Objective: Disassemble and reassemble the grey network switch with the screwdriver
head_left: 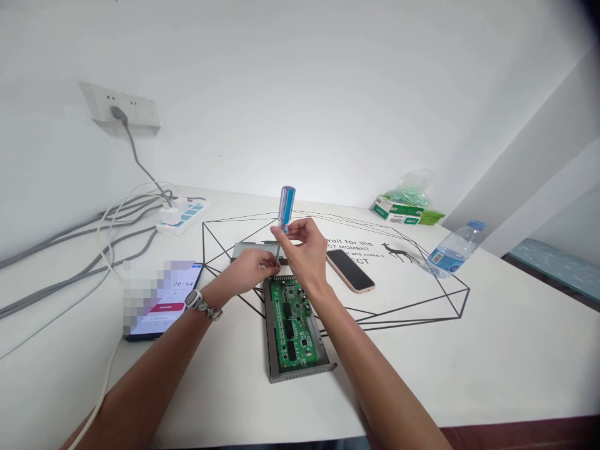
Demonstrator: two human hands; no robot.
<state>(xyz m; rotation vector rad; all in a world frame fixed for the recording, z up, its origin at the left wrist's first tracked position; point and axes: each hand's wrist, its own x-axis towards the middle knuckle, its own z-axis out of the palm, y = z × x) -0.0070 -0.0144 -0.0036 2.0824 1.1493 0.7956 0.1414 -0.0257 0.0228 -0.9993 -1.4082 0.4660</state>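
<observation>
A green circuit board (294,325) lies in an open grey metal case (272,350) on the white table. My right hand (304,253) grips a screwdriver with a clear blue handle (285,208), held upright, its shaft pointing down at the board's far end. My left hand (253,267), a watch on its wrist, pinches at the shaft's lower end by the board's far left corner. The screwdriver tip is hidden behind my fingers.
A grey lid (248,250) lies behind the case. A dark phone (350,270) rests to the right, a lit phone (162,300) to the left. A power strip (182,216) with cables sits far left, a water bottle (452,249) and green boxes (398,210) far right.
</observation>
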